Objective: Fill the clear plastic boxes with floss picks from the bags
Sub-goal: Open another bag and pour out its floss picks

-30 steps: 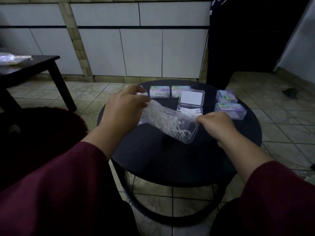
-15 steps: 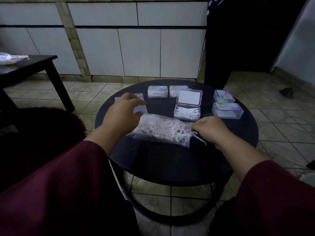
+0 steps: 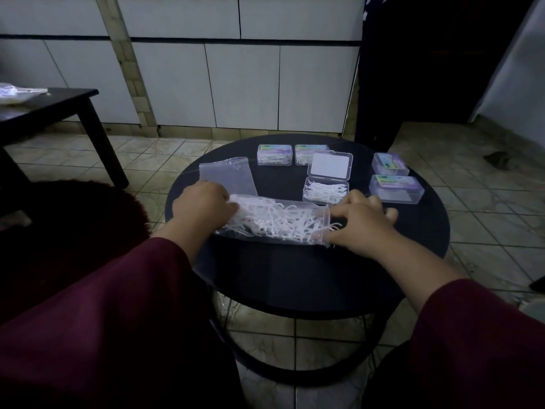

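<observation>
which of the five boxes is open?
The middle box, lid up, loose floss picks showing inside. The other four are shut with coloured labels on top.

On the bench [image 3: 295, 276], a bag of floss picks [image 3: 277, 221] lies crosswise at centre, left hand [image 3: 203, 206] at its left end, right hand [image 3: 361, 222] at its right. Behind it: an empty bag [image 3: 227, 178] left, an open box [image 3: 326, 191] holding picks right. Two closed boxes [image 3: 275, 154] stand at the rear, two more [image 3: 396, 188] far right.
</observation>
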